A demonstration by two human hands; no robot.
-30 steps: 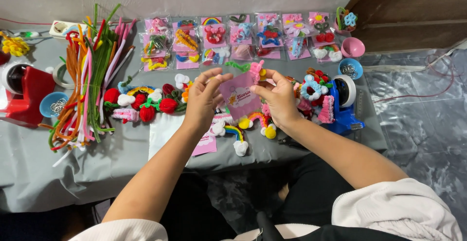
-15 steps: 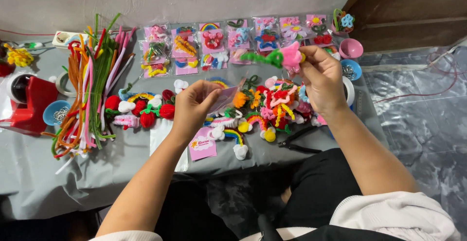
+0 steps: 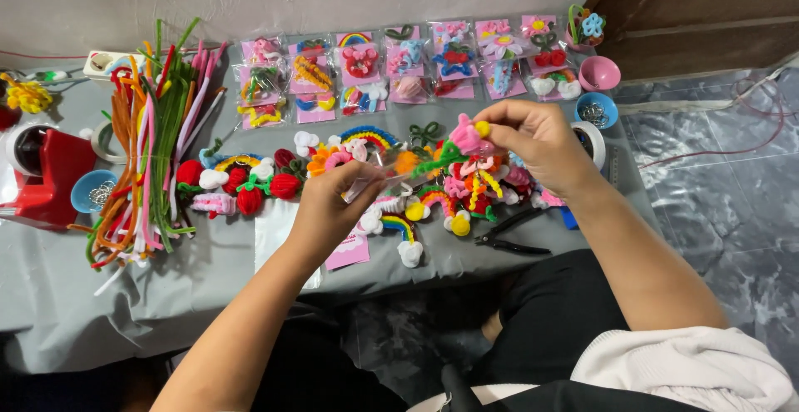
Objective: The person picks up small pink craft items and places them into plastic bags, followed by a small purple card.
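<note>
Pink pipe-cleaner tulip [image 3: 464,136] in right hand [image 3: 533,141]

Both hands raised — left hand [image 3: 333,204] pinched shut, right hand [image 3: 533,141] fingers pinching.

Pliers [image 3: 509,235] right of stems [image 3: 150,146]

Left hand [image 3: 333,204]: fingertips curled under, grip hidden; clear packet [image 3: 379,177] between fingers barely discernible. Right hand [image 3: 533,141]: lower stem of pink pipe-cleaner flower [image 3: 466,135] lost among clutter below. Red dispenser [image 3: 42,175], centre left: cut off by frame edge. Contents of blue bowl [image 3: 598,111], upper right: too small to identify. Packaged items [image 3: 391,71] along upper centre: detail indistinct. Bench [image 3: 100,312] front edge: draped in grey cloth, underside hidden.
</note>
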